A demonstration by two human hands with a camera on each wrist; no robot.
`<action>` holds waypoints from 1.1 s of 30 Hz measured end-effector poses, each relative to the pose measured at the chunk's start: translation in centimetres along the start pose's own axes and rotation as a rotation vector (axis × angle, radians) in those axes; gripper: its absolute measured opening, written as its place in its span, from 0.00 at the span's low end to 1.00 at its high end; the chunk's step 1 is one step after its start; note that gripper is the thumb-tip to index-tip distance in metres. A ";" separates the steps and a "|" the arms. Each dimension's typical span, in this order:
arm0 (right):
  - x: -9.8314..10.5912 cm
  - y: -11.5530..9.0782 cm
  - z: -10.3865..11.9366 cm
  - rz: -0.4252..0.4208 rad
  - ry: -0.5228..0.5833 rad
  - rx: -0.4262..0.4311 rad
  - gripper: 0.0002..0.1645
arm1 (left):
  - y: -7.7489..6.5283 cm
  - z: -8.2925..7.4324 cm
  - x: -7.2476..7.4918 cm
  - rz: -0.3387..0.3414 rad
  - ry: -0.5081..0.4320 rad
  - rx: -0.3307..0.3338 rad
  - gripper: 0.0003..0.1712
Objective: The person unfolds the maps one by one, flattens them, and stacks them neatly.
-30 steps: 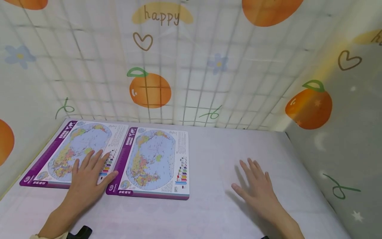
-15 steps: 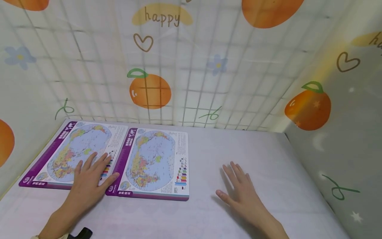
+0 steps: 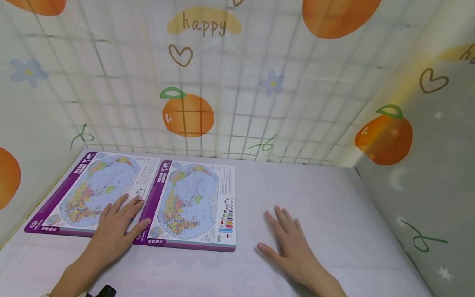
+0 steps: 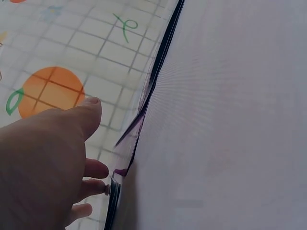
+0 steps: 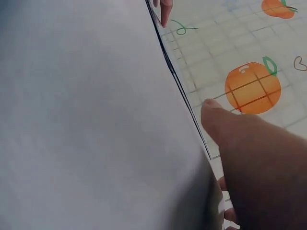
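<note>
Two flat world-map boards lie side by side on the white-covered table, each with a purple strip down its left side. My left hand [image 3: 115, 227] spreads over the lower right corner of the left map board [image 3: 111, 177], thumb reaching to the strip of the right map board [image 3: 189, 202]. In the left wrist view, the fingertips [image 4: 93, 187] are at a board's thin edge [image 4: 113, 206]. Apart from the boards, my right hand [image 3: 291, 247] is over the table to their right, fingers extended and holding nothing. The right wrist view shows its thumb [image 5: 213, 117] extended.
The white table cover [image 3: 315, 194] extends right of the boards. A curtain printed with oranges [image 3: 188, 115] and a grid stands behind it, and a grey side panel [image 3: 426, 198] bounds the right. A black strap piece [image 3: 106, 291] is by the left wrist.
My right hand has moved left toward the boards and slightly nearer to me. The left hand has slid a little toward the near edge; the boards have stayed in place.
</note>
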State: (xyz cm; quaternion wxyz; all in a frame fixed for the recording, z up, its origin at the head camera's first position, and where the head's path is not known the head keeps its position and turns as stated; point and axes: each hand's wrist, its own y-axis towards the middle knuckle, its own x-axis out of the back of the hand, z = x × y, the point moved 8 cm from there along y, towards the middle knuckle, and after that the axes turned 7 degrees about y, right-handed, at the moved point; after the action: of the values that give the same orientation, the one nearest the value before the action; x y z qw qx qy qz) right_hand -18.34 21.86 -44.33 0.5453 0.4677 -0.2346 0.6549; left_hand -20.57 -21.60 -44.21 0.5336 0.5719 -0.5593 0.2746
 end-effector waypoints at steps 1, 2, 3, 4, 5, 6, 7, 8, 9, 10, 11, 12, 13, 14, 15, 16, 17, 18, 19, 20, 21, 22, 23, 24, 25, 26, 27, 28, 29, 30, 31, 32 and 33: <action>-0.1 0.0 0.1 -0.001 -0.003 0.000 0.52 | 0.0 -0.1 0.0 0.009 -0.003 -0.001 0.37; -0.2 0.0 0.1 0.001 -0.009 -0.003 0.52 | 0.0 -0.2 -0.1 0.019 -0.004 -0.003 0.37; -0.2 -0.1 0.2 0.000 -0.010 -0.003 0.52 | 0.0 -0.2 -0.2 0.028 -0.004 -0.004 0.37; -0.2 -0.1 0.3 0.002 -0.013 -0.006 0.52 | -0.1 -0.3 -0.2 0.037 -0.005 -0.004 0.38; -0.4 -0.1 0.3 0.010 -0.017 -0.014 0.52 | 0.0 -0.4 -0.4 0.047 -0.008 -0.007 0.38; -0.5 -0.1 0.5 0.016 -0.019 -0.017 0.52 | 0.0 -0.5 -0.4 0.051 -0.010 -0.009 0.38; -0.6 -0.1 0.7 0.022 -0.020 -0.021 0.52 | 0.0 -0.5 -0.5 0.057 -0.013 -0.010 0.39; -0.7 -0.1 0.9 0.028 -0.020 -0.024 0.52 | 0.0 -0.6 -0.5 0.062 -0.014 -0.011 0.39; -0.8 0.0 1.2 0.030 -0.018 -0.021 0.52 | 0.0 -0.7 -0.6 0.064 -0.015 -0.012 0.39; -0.9 0.0 1.4 0.034 -0.017 -0.019 0.52 | 0.0 -0.7 -0.7 0.065 -0.018 -0.013 0.39; -1.1 0.1 1.7 0.038 -0.016 -0.014 0.51 | 0.1 -0.8 -0.7 0.066 -0.019 -0.016 0.39; -1.2 0.2 2.0 0.041 -0.013 -0.009 0.51 | 0.1 -0.9 -0.8 0.067 -0.021 -0.015 0.39; -1.3 0.3 2.3 0.043 -0.013 -0.003 0.51 | 0.1 -0.9 -0.9 0.069 -0.022 -0.016 0.39; -1.5 0.3 2.6 0.046 -0.013 0.003 0.51 | 0.0 -1.0 -1.0 0.069 -0.024 -0.019 0.39; -1.6 0.4 2.7 0.052 -0.015 0.004 0.52 | 0.0 -1.1 -1.0 0.072 -0.026 -0.020 0.39; -1.8 0.5 2.9 0.060 -0.020 0.003 0.52 | 0.0 -1.1 -1.1 0.075 -0.030 -0.021 0.39; -2.0 0.7 3.1 0.067 -0.024 0.002 0.53 | 0.0 -1.2 -1.2 0.077 -0.035 -0.022 0.39; -2.1 0.8 3.2 0.073 -0.028 0.002 0.54 | 0.0 -1.3 -1.2 0.080 -0.041 -0.020 0.39; -2.2 1.0 3.3 0.079 -0.032 0.000 0.54 | 0.0 -1.4 -1.2 0.083 -0.044 -0.020 0.39; -2.3 1.1 3.5 0.084 -0.035 0.002 0.55 | 0.0 -1.5 -1.2 0.084 -0.046 -0.019 0.39; -2.5 1.3 3.7 0.091 -0.036 0.002 0.55 | 0.0 -1.5 -1.2 0.086 -0.049 -0.018 0.39; -2.6 1.5 3.9 0.095 -0.034 0.003 0.55 | 0.0 -1.6 -1.2 0.087 -0.051 -0.016 0.39; -2.7 1.8 4.1 0.101 -0.029 0.004 0.55 | 0.0 -1.6 -1.2 0.087 -0.050 -0.016 0.39; -2.8 2.0 4.3 0.108 -0.024 0.000 0.55 | -0.1 -1.6 -1.2 0.088 -0.049 -0.015 0.39; -2.9 2.1 4.5 0.117 -0.018 -0.006 0.55 | -0.1 -1.6 -1.2 0.088 -0.047 -0.014 0.40; -3.1 2.3 4.7 0.123 -0.014 -0.012 0.55 | -0.1 -1.6 -1.2 0.088 -0.046 -0.014 0.40; -3.3 2.5 4.9 0.132 -0.007 -0.021 0.55 | -0.1 -1.6 -1.1 0.088 -0.048 -0.014 0.39; -3.5 2.6 5.1 0.137 -0.002 -0.028 0.54 | -0.2 -1.6 -1.1 0.086 -0.048 -0.016 0.39; -3.6 2.8 5.3 0.141 0.003 -0.033 0.54 | -0.2 -1.6 -1.1 0.083 -0.049 -0.019 0.38; -3.8 2.9 5.5 0.143 0.009 -0.037 0.54 | -0.2 -1.6 -1.1 0.078 -0.050 -0.025 0.36; -4.0 3.0 5.7 0.143 0.015 -0.040 0.54 | -0.2 -1.6 -1.1 0.068 -0.048 -0.035 0.35; -4.1 3.1 5.9 0.140 0.020 -0.041 0.54 | -0.1 -1.6 -1.0 0.060 -0.048 -0.044 0.33; -4.2 3.2 6.1 0.137 0.028 -0.043 0.54 | -0.1 -1.6 -1.0 0.052 -0.047 -0.054 0.31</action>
State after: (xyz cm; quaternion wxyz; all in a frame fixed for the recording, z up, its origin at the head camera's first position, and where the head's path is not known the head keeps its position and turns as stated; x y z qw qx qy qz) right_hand -19.31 13.83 -44.58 0.5123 0.4296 -0.2723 0.6920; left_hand -20.26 -19.80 -44.65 0.5284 0.5489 -0.5934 0.2596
